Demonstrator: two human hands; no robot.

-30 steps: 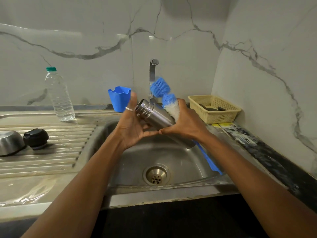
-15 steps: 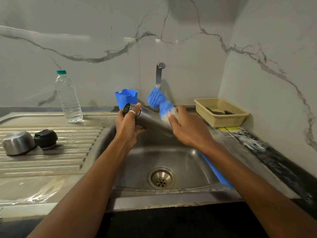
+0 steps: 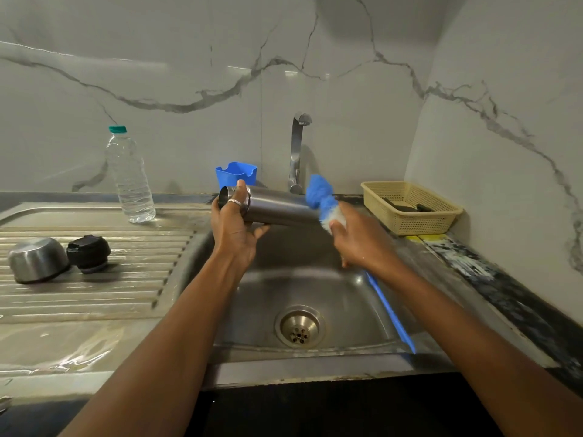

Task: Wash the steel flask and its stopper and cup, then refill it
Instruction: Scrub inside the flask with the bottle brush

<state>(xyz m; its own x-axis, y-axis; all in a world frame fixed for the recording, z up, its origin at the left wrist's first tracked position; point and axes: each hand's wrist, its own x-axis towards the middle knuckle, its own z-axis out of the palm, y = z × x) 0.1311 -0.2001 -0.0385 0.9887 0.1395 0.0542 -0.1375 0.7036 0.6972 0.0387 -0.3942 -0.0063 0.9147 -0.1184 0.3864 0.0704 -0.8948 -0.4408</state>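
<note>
While left fingers (image 3: 235, 203) curl round the flask (image 3: 280, 211), right fingers (image 3: 335, 228) grip the brush (image 3: 318, 192).

Steel flask (image 3: 277, 209): uncapped, near-horizontal, mouth toward 9 o'clock. Black stopper (image 3: 88, 253) and inverted steel cup (image 3: 38, 259) sit side by side at its 8 o'clock, on the ribbed bench (image 3: 94, 298).

White, grey-veined marble-look wall tiles (image 3: 189, 74) meet at the far right corner; a dark speckled stone counter (image 3: 520, 305) runs along the right.
</note>
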